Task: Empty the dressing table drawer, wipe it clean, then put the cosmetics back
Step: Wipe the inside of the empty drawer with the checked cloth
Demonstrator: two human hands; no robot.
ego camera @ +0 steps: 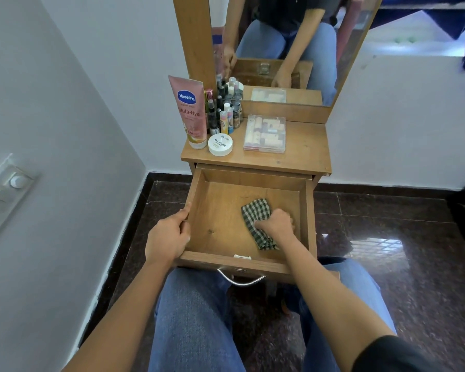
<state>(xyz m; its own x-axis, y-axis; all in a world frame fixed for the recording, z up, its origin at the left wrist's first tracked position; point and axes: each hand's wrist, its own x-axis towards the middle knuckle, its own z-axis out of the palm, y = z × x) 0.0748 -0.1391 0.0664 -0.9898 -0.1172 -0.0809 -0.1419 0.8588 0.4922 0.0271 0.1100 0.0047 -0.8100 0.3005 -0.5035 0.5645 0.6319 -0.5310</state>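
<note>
Our left hand (168, 234) holds the left wall of the open drawer (220, 208) near its front corner, grip closed over the top edge. Our right hand (275, 224) is inside the drawer, its grip bunched tight on a green checked cloth (255, 210) and pressing it onto the drawer floor close to the right wall. The cloth's far end spreads out beyond the knuckles.

The cosmetics stand on the surface (306, 151) above the drawer. A pink Vaseline tube (189, 111) is upright at the left edge. A white round tub (220, 144) marked nail polish sits just beside it at the front edge. A cluster of small bottles (227, 108) is packed behind them against the mirror (279, 36) frame. A clear plastic case (265, 133) lies flat mid-surface.

The drawer's metal handle (240, 280) hangs over our knees. The wall with a switch panel (3, 194) stands close on the left.
</note>
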